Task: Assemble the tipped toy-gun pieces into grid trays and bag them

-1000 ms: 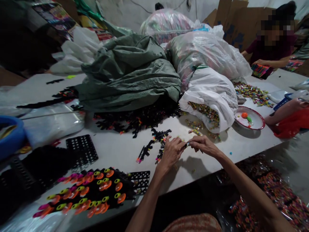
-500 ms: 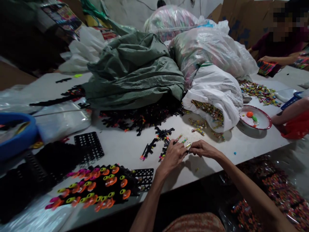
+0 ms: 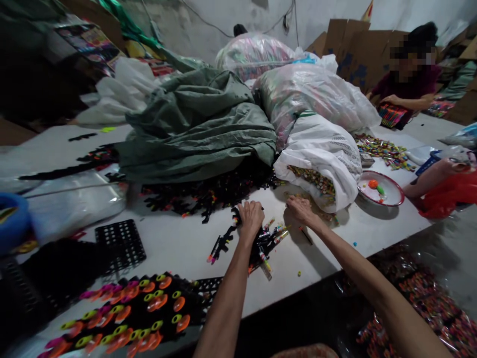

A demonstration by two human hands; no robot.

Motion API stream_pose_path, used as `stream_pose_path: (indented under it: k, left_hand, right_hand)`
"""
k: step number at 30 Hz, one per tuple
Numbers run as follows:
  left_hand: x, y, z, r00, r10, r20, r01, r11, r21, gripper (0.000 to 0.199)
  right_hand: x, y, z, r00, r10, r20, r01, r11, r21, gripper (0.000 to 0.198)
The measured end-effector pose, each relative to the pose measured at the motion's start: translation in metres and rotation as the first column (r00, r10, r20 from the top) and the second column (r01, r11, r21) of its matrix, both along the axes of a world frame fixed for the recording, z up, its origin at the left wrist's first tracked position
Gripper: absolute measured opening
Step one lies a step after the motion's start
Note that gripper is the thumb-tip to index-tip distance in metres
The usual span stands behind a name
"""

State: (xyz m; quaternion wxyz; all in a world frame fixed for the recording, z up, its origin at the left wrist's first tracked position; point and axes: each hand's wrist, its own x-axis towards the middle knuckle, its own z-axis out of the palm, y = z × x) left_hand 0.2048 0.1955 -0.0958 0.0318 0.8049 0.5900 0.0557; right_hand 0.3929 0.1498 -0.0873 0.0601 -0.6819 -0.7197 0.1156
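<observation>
My left hand is closed, fingers curled down over a black toy gun that it partly covers. Beside it lies another black toy gun with a pink and orange tip. Under and right of my left wrist is a small heap of toy guns with candy-filled clear tubes. My right hand is to the right, fingertips bent down at the table by the mouth of a white sack of small candy tubes. What its fingers pinch, if anything, is hidden.
Black toy parts spill from under a green cloth sack. Orange and yellow-tipped toys fill the front left, near a black perforated tray. A red-rimmed bowl stands right. Across the table, a person handles colourful items.
My hands, together over a small tube before, have moved apart. The left has gone to the black toy guns, the right towards the sack's mouth. The camera view has shifted.
</observation>
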Motion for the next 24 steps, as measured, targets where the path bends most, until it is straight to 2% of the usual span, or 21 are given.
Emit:
stream_pose_path:
  k: [2,4,5,7,9,11,13,16,19,24]
  left_hand:
    - [0.002,-0.007,0.006,0.999,0.031,0.03,-0.032,0.998,0.053,0.029]
    - [0.002,-0.02,0.017,0.995,0.018,0.102,-0.034,0.987,0.155,0.029]
    - [0.002,-0.029,0.024,0.989,-0.018,0.144,-0.013,0.977,0.212,0.029]
    - [0.002,-0.048,0.035,0.969,-0.129,0.211,0.063,0.954,0.294,0.031]
    - [0.0,-0.066,0.042,0.945,-0.23,0.234,0.162,0.947,0.277,0.032]
    - [-0.002,-0.08,0.044,0.923,-0.301,0.238,0.262,0.948,0.183,0.029]
    - [-0.005,-0.089,0.042,0.9,-0.36,0.244,0.353,0.933,0.077,0.027]
    - [-0.009,-0.093,0.038,0.874,-0.421,0.241,0.436,0.9,-0.009,0.026]
    - [-0.011,-0.095,0.038,0.875,-0.436,0.209,0.454,0.89,-0.047,0.026]
    - [-0.012,-0.097,0.041,0.877,-0.439,0.196,0.457,0.888,-0.057,0.026]
  right_hand:
    - [0.003,-0.004,0.005,0.997,-0.017,-0.081,0.019,0.999,0.028,0.023]
    - [0.006,-0.01,0.012,0.949,0.003,-0.315,0.011,0.999,0.042,0.026]
    - [0.006,-0.015,0.015,0.881,0.024,-0.472,-0.005,0.999,0.042,0.028]
    - [0.004,-0.026,0.022,0.657,0.052,-0.752,-0.039,0.999,0.035,0.033]
    - [-0.002,-0.04,0.029,0.455,0.046,-0.889,-0.067,0.998,0.017,0.039]
    - [-0.007,-0.052,0.036,0.355,0.033,-0.934,-0.088,0.996,0.002,0.037]
    - [-0.01,-0.062,0.042,0.336,0.034,-0.941,-0.124,0.992,-0.008,0.031]
    - [-0.011,-0.07,0.049,0.364,0.09,-0.927,-0.178,0.984,0.026,0.028]
    - [-0.01,-0.072,0.049,0.408,0.158,-0.899,-0.21,0.975,0.076,0.026]
    - [-0.01,-0.072,0.045,0.407,0.18,-0.895,-0.238,0.967,0.086,0.028]
